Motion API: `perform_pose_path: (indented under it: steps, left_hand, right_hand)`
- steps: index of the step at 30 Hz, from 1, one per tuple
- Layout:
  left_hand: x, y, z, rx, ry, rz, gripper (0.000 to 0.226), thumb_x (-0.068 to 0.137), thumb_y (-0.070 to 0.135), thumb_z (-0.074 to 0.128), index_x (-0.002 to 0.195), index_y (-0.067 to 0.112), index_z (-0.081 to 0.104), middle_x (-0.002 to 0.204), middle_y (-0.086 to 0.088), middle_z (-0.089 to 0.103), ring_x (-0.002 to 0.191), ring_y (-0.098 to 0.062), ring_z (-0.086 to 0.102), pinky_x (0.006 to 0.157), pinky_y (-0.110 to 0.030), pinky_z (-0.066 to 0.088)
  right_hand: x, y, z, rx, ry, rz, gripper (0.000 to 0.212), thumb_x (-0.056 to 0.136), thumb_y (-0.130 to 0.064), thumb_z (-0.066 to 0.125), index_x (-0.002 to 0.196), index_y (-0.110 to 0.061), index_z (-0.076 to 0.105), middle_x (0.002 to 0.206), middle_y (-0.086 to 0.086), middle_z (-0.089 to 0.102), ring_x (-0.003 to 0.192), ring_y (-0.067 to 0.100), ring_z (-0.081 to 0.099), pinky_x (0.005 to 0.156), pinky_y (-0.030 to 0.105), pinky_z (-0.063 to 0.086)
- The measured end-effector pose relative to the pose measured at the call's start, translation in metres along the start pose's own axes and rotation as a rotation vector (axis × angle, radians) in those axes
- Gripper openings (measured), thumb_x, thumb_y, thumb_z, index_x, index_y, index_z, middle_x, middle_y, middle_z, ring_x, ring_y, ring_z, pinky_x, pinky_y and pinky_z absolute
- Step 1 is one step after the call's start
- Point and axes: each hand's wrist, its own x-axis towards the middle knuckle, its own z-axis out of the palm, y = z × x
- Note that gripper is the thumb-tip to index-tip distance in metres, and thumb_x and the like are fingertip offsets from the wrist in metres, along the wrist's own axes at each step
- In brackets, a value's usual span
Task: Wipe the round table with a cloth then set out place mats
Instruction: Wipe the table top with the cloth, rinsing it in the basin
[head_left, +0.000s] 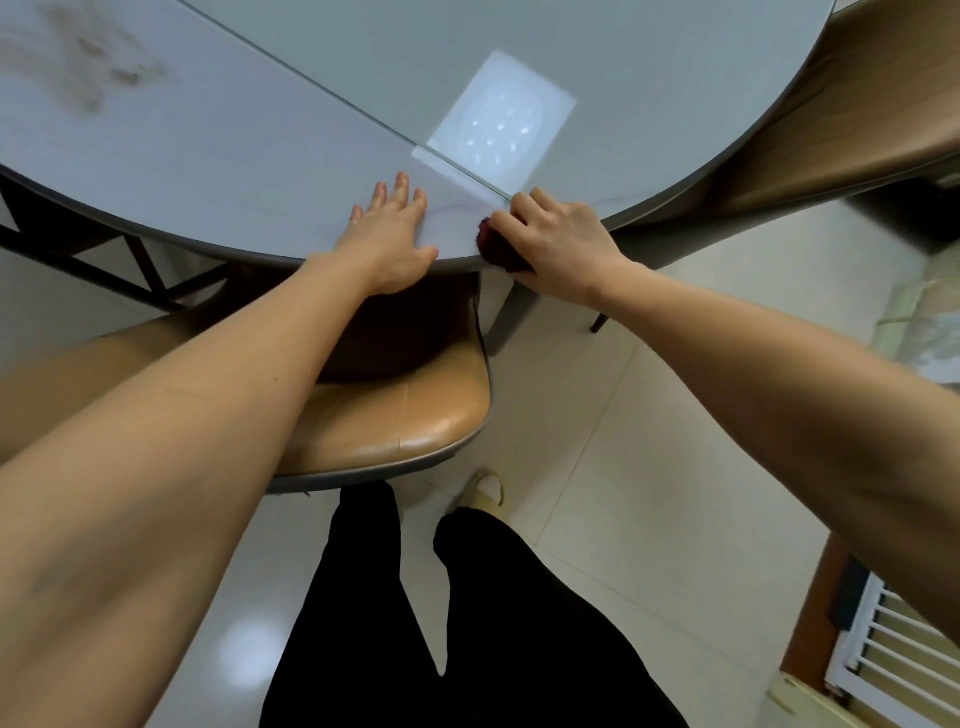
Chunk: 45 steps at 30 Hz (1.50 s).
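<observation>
Dark red cloth bunched at near rim of round table, gripped under curled fingers of right hand. Left hand laid flat just beside, fingers straight and spread on tabletop. Tan chair tucked beneath table edge.

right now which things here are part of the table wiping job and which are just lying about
Part of the job:
- round pale grey glass-topped table
- dark red cloth, gripped by the right hand
- left hand, flat on the table edge

Just about:
- tan leather chair tucked under the table
- second tan chair
- white louvred panel
</observation>
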Motion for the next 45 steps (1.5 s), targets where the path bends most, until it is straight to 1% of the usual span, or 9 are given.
perform_pose_path:
  steps: [4, 11, 17, 22, 28, 31, 34, 38, 45]
  left_hand:
    - [-0.004, 0.007, -0.004, 0.006, -0.066, -0.050, 0.071, 0.100, 0.032, 0.042, 0.154, 0.013, 0.002, 0.161, -0.007, -0.012, 0.148, -0.028, -0.008, 0.119, -0.047, 0.005]
    - [-0.005, 0.023, -0.019, 0.027, -0.152, -0.099, 0.074, 0.099, 0.033, 0.044, 0.154, 0.010, 0.000, 0.160, -0.009, -0.013, 0.148, -0.031, -0.007, 0.119, -0.046, 0.009]
    - [0.001, 0.024, -0.021, 0.069, -0.176, -0.081, 0.076, 0.099, 0.033, 0.045, 0.154, 0.011, -0.004, 0.160, -0.008, -0.016, 0.147, -0.032, -0.009, 0.120, -0.046, 0.008]
    - [0.004, 0.015, -0.021, 0.101, -0.224, -0.031, 0.076, 0.099, 0.029, 0.045, 0.154, 0.012, -0.006, 0.159, -0.008, -0.018, 0.147, -0.032, -0.010, 0.119, -0.051, 0.011]
    - [0.003, 0.010, -0.025, 0.129, -0.263, -0.015, 0.076, 0.098, 0.019, 0.044, 0.153, 0.012, -0.008, 0.159, -0.006, -0.020, 0.147, -0.030, -0.010, 0.117, -0.054, 0.013]
    - [0.003, 0.006, -0.027, 0.173, -0.269, 0.002, 0.075, 0.098, 0.018, 0.044, 0.154, 0.011, -0.005, 0.160, -0.008, -0.017, 0.148, -0.031, -0.005, 0.118, -0.050, 0.014]
    - [0.007, -0.004, -0.035, 0.258, -0.290, 0.035, 0.068, 0.097, 0.022, 0.046, 0.154, 0.009, 0.010, 0.161, -0.013, -0.002, 0.145, -0.035, 0.015, 0.116, -0.047, 0.023]
    - [0.007, 0.015, -0.052, 0.299, -0.240, 0.039, 0.048, 0.096, 0.030, 0.047, 0.140, 0.010, 0.044, 0.145, -0.013, 0.044, 0.130, -0.033, 0.043, 0.108, -0.045, 0.037]
    - [-0.004, 0.189, -0.072, 0.087, -0.256, 0.352, 0.043, 0.099, 0.029, 0.050, 0.137, 0.009, 0.049, 0.139, -0.010, 0.050, 0.127, -0.027, 0.048, 0.103, -0.033, 0.038]
  right_hand:
    - [-0.023, 0.024, -0.018, 0.057, -0.107, -0.017, 0.041, 0.084, -0.029, 0.064, 0.119, -0.011, 0.051, 0.103, 0.013, 0.057, 0.092, 0.032, 0.057, 0.056, 0.033, 0.034]
    - [-0.037, 0.037, -0.037, 0.301, 0.079, 0.417, 0.038, 0.083, -0.029, 0.064, 0.116, -0.017, 0.049, 0.104, 0.006, 0.057, 0.095, 0.027, 0.055, 0.066, 0.033, 0.039]
    - [-0.016, -0.007, -0.016, -0.096, -0.050, 0.057, 0.039, 0.077, -0.017, 0.070, 0.113, -0.018, 0.057, 0.102, 0.010, 0.059, 0.085, 0.026, 0.059, 0.049, 0.029, 0.033]
    - [-0.019, -0.016, -0.017, -0.415, -0.063, -0.197, 0.023, 0.086, -0.020, 0.056, 0.109, -0.021, 0.057, 0.105, 0.002, 0.060, 0.089, 0.020, 0.059, 0.061, 0.027, 0.042]
    - [-0.018, -0.028, -0.025, -0.267, 0.096, 0.008, 0.034, 0.075, -0.012, 0.063, 0.108, -0.017, 0.056, 0.101, 0.008, 0.059, 0.084, 0.024, 0.058, 0.054, 0.030, 0.039]
    - [-0.004, -0.040, -0.024, -0.251, 0.013, -0.095, 0.038, 0.079, -0.017, 0.067, 0.115, -0.018, 0.056, 0.109, 0.009, 0.060, 0.092, 0.025, 0.058, 0.063, 0.032, 0.045]
    - [-0.018, -0.025, -0.029, -0.240, -0.137, 0.054, 0.035, 0.089, -0.019, 0.060, 0.123, -0.017, 0.053, 0.122, 0.010, 0.054, 0.108, 0.027, 0.055, 0.076, 0.034, 0.048]
    - [-0.069, 0.010, -0.036, 0.018, -0.208, 0.427, 0.041, 0.086, -0.018, 0.064, 0.125, -0.019, 0.052, 0.125, 0.009, 0.050, 0.114, 0.027, 0.048, 0.074, 0.035, 0.044]
    - [-0.157, 0.052, -0.061, 1.221, 0.191, 1.010, 0.041, 0.077, -0.013, 0.069, 0.116, -0.023, 0.058, 0.104, 0.003, 0.061, 0.099, 0.023, 0.060, 0.079, 0.037, 0.054]
